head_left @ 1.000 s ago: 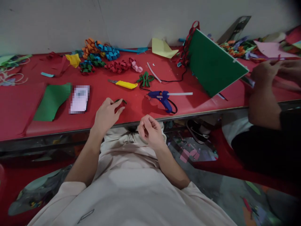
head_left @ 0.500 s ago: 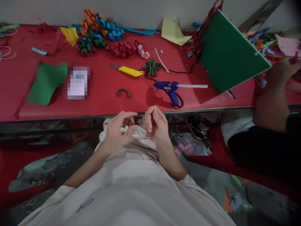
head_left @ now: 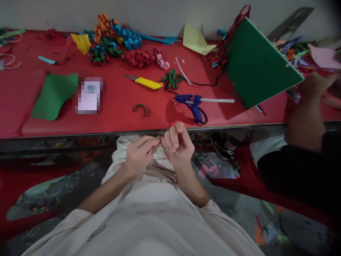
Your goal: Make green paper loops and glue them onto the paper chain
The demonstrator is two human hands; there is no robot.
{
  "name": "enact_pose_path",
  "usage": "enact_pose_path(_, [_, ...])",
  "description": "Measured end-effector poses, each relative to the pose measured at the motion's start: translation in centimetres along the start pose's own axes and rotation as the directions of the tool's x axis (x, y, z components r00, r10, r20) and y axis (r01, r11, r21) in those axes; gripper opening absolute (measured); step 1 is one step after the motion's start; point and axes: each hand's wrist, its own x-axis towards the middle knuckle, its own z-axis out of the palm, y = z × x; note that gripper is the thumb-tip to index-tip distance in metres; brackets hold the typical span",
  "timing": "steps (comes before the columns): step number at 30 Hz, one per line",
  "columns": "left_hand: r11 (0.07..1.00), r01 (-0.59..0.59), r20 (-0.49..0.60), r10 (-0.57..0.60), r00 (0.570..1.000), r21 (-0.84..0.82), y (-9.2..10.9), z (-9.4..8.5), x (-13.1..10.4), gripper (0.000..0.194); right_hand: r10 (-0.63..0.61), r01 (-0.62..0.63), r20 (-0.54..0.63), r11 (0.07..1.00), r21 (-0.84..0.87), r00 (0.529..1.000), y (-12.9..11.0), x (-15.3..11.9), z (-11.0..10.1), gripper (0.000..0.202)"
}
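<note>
Just in front of the table edge, over my lap, my left hand is closed in a pinch. Its fingertips meet the curled fingers of my right hand. My right hand is turned partly palm up with its fingers folded in. Whatever lies between the fingers is hidden or too small to name. On the table beyond are a blue glue gun with a glue stick in its back, a curled green paper strip, a yellow utility knife with its blade out, and a looped green paper piece.
Curled paper chains lie at the back of the red table. A green board leans at right, by a co-worker's arm. Left are a green sheet and a blurred pale rectangle. Paper scraps litter the floor.
My left hand has drawn its spread fingers together and moved right to touch my right hand. My right hand has turned slightly, its fingers still curled. The table items stay in place.
</note>
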Motion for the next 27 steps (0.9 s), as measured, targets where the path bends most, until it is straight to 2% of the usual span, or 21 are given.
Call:
enact_pose_path(1, [1.0, 0.018, 0.007, -0.018, 1.0, 0.0, -0.1, -0.3, 0.0, 0.012, -0.022, 0.022, -0.003, 1.0, -0.011, 1.0, 0.0, 0.0, -0.1, 0.021])
enact_pose_path(3, [0.991, 0.131, 0.001, -0.131, 0.991, -0.021, -0.2, -0.9, 0.2, 0.017, -0.078, 0.077, -0.014, 0.995, -0.058, 0.997, 0.1, 0.1, -0.4, 0.023])
enact_pose_path(6, [0.929, 0.363, -0.013, -0.365, 0.931, -0.077, -0.6, -1.8, 0.5, 0.028, -0.175, 0.166, -0.021, 0.963, -0.211, 0.984, 0.2, 0.3, -1.2, 0.026])
enact_pose_path(8, [0.88, 0.445, -0.052, -0.458, 0.888, -0.165, -1.2, -2.4, 0.9, 0.036, -0.258, 0.237, -0.017, 0.911, -0.337, 0.966, 0.2, 0.4, -1.8, 0.027])
enact_pose_path(11, [0.829, 0.441, -0.237, -0.531, 0.813, -0.343, -2.8, -3.7, 1.9, 0.047, -0.415, 0.366, -0.012, 0.814, -0.452, 0.91, -0.3, 0.5, -2.8, 0.025])
enact_pose_path(14, [0.849, 0.374, -0.426, -0.516, 0.743, -0.374, -4.6, -5.8, 3.3, 0.051, -0.538, 0.446, -0.018, 0.717, -0.536, 0.843, -1.4, 0.7, -3.6, 0.024])
enact_pose_path(17, [0.867, 0.27, -0.463, -0.46, 0.757, -0.42, -5.2, -7.7, 4.5, 0.037, -0.62, 0.484, -0.008, 0.62, -0.618, 0.784, -2.9, 0.5, -3.8, 0.02])
enact_pose_path(19, [0.874, 0.246, -0.383, -0.415, 0.825, -0.418, -4.7, -7.9, 4.7, 0.026, -0.602, 0.478, 0.084, 0.534, -0.697, 0.794, -3.6, 0.4, -3.4, 0.016])
enact_pose_path(20, [0.893, 0.248, -0.315, -0.375, 0.872, -0.376, -4.2, -7.6, 4.7, 0.022, -0.55, 0.473, 0.169, 0.475, -0.742, 0.818, -3.9, 0.3, -3.1, 0.019])
enact_pose_path(22, [0.943, 0.234, -0.111, -0.265, 0.958, -0.237, -3.1, -6.4, 4.4, 0.017, -0.38, 0.493, 0.363, 0.34, -0.801, 0.851, -3.9, 0.3, -2.5, 0.027])
enact_pose_path(23, [0.956, 0.234, 0.006, -0.236, 0.972, -0.176, -2.5, -5.6, 4.3, 0.014, -0.285, 0.524, 0.451, 0.281, -0.804, 0.846, -3.8, 0.4, -2.2, 0.028])
enact_pose_path(25, [0.946, 0.256, 0.219, -0.212, 0.953, -0.2, -1.7, -3.7, 3.9, 0.014, -0.17, 0.595, 0.571, 0.198, -0.779, 0.803, -3.1, 0.6, -2.1, 0.027])
enact_pose_path(27, [0.894, 0.349, 0.317, -0.257, 0.913, -0.281, -1.4, -2.1, 3.5, 0.023, -0.196, 0.642, 0.614, 0.147, -0.753, 0.765, -2.2, 0.8, -2.5, 0.024])
